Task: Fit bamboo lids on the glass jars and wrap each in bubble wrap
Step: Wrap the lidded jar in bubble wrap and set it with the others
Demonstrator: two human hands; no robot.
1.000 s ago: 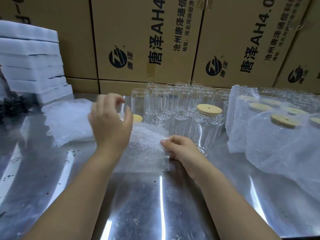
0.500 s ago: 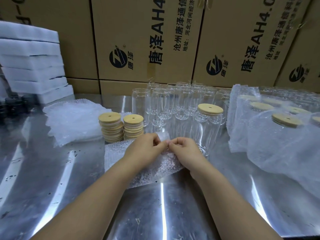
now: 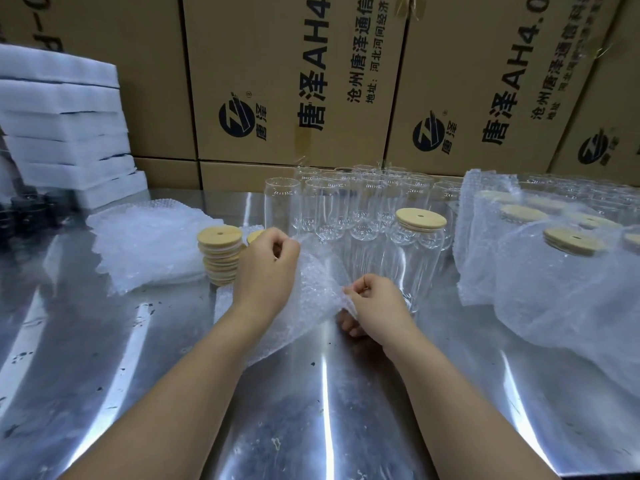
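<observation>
The cartons (image 3: pixel 277 81) facing you read 唐泽 AH4 beside a round logo (image 3: pixel 239 119). Smaller print says 沧州唐泽通信 and 地址:河北河间.

Table (image 3: pixel 104 358): polished metal, glossy, with mirror-like streaks of light and a few dark specks.
Bubble wrap sheet (image 3: pixel 311 292): clear plastic, bumpy, faintly shiny.
Glass jars (image 3: pixel 329 209): clear glass, smooth and glossy.
Bamboo lids (image 3: pixel 220 258): pale wood, smooth, matt.
Wrapped jars (image 3: pixel 554 278): cloudy bubbled plastic over glass.
Cartons (image 3: pixel 287 81): brown cardboard, matt, with black print.
Foam slabs (image 3: pixel 62 126): white foam, matt.
</observation>
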